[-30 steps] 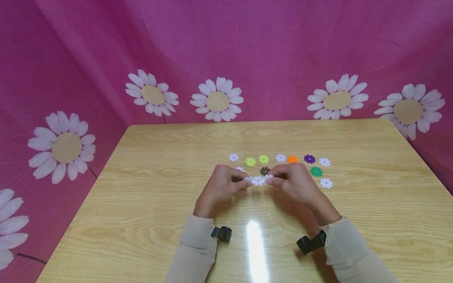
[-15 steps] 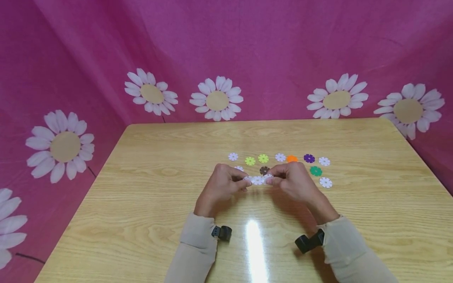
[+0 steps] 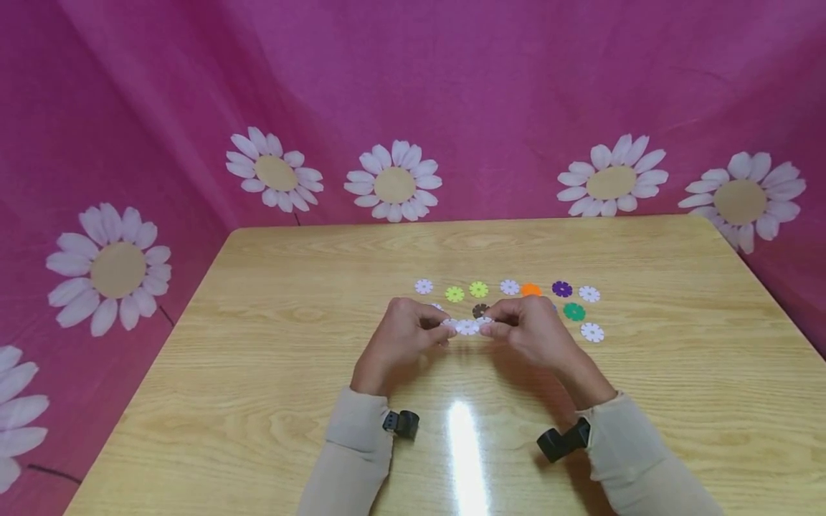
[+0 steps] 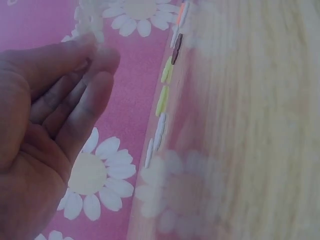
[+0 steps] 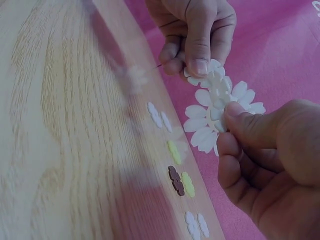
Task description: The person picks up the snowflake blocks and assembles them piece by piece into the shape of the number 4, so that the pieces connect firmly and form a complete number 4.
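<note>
Just above the table, white notched plastic discs (image 3: 467, 327) joined in a short row span the gap between my hands. My left hand (image 3: 408, 335) pinches the left end of the row between thumb and fingers. At the other end, my right hand (image 3: 534, 331) grips a disc the same way. In the right wrist view the joined discs (image 5: 218, 90) stand linked edge to edge, with both thumbs pressed on them. The left wrist view shows the white discs (image 4: 90, 20) blurred at the fingertips, partly hidden by the hand.
Loose discs lie behind the hands: white (image 3: 424, 287), yellow-green (image 3: 479, 289), brown (image 3: 480, 311), orange (image 3: 531, 289), purple (image 3: 562, 289) and green (image 3: 574, 312). Some are partly covered by the hands. A pink flowered cloth (image 3: 490, 107) hangs beyond the wooden table (image 3: 258, 358).
</note>
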